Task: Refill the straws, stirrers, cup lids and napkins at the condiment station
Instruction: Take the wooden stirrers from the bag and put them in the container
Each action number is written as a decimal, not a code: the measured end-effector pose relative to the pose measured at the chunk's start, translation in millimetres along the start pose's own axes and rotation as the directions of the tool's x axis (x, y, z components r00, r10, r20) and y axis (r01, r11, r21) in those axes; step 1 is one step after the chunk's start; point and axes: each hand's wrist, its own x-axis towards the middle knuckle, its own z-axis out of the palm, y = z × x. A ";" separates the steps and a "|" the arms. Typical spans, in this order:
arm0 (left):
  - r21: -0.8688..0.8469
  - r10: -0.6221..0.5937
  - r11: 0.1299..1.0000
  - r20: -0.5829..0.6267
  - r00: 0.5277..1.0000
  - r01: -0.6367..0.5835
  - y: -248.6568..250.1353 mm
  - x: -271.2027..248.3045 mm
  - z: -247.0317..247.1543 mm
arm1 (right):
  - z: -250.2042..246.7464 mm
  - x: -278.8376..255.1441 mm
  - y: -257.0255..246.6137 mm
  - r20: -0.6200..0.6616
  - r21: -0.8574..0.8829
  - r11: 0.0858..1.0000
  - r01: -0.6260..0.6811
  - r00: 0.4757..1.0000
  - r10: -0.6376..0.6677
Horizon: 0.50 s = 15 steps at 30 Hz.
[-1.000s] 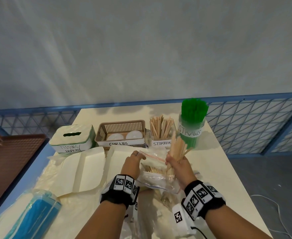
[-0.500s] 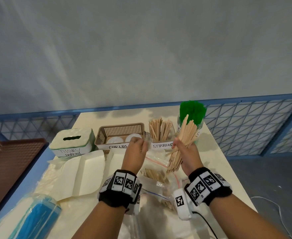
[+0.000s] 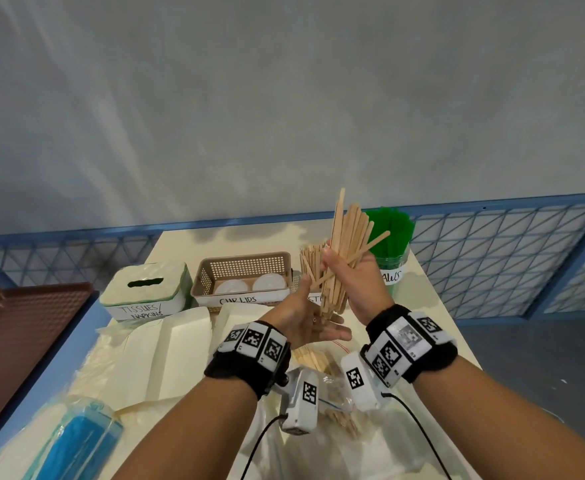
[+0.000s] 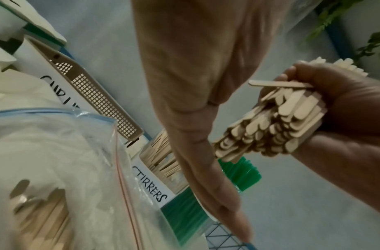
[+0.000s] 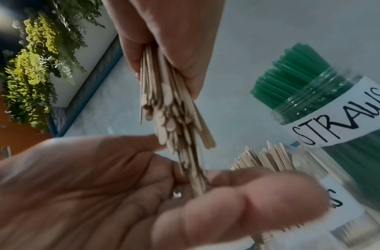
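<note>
Stirrers (image 3: 344, 258) stand upright in the fist of the right hand (image 3: 351, 271), lower ends on the flat open left hand (image 3: 310, 318), probably to level them before the near stirrer holder (image 4: 156, 162).

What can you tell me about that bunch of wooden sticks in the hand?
The bunch of flat, pale wooden stirrers has rounded ends and stands nearly upright. The right hand grips it around the middle. A few sticks poke out crookedly. The lower ends rest on the open left hand, above the clear plastic bag.
</note>
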 end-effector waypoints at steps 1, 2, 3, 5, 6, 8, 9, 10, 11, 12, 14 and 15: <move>-0.004 0.007 1.000 0.001 1.000 -0.007 2.5 0.8 0.7 | -0.3 1.1 1.6 0.005 -0.011 1.000 -0.006 1.000 0.006; -0.007 0.018 1.000 0.002 1.000 -0.018 5.1 0.6 1.9 | -0.5 2.6 4.0 0.005 -0.021 1.000 -0.019 1.000 0.019; -0.019 0.040 0.999 -0.001 0.999 -0.040 8.3 -0.1 3.0 | -0.6 4.3 6.2 0.004 -0.019 0.999 -0.037 0.999 0.037; -0.063 0.100 0.993 -0.029 0.995 -0.101 15.6 -0.6 4.9 | -0.8 7.7 9.9 -0.007 0.003 0.998 -0.070 0.997 0.070; -0.089 0.114 0.989 -0.050 0.992 -0.118 20.1 -0.2 5.2 | -0.8 10.0 10.6 -0.020 0.016 0.997 -0.082 0.996 0.082; -0.122 0.113 0.985 -0.078 0.990 -0.122 29.3 1.9 4.7 | -0.9 15.4 8.1 -0.030 0.034 0.996 -0.080 0.996 0.081; -0.117 0.116 0.985 -0.088 0.989 -0.126 33.8 3.0 4.7 | -1.2 19.4 5.9 -0.025 0.036 0.997 -0.069 0.997 0.070; -0.102 0.124 0.986 -0.100 0.987 -0.134 38.5 5.7 4.2 | -1.7 24.8 3.7 -0.020 0.034 0.997 -0.063 0.998 0.063; -0.077 0.137 0.986 -0.112 0.984 -0.146 43.3 7.3 3.5 | -2.5 31.1 0.8 -0.020 0.030 0.998 -0.057 0.998 0.058; -0.030 0.157 0.986 -0.126 0.980 -0.162 48.5 9.7 2.6 | -3.3 38.2 -2.4 -0.027 0.019 0.999 -0.047 0.999 0.048; 0.126 0.238 0.968 -0.181 0.954 -0.218 60.9 13.8 0.4 | -6.4 53.2 -7.5 -0.042 -0.013 1.000 -0.018 0.999 0.017; 0.227 0.309 0.939 -0.217 0.926 -0.260 67.8 15.3 -1.1 | -8.6 60.5 -8.6 -0.046 -0.021 1.000 -0.011 0.999 0.010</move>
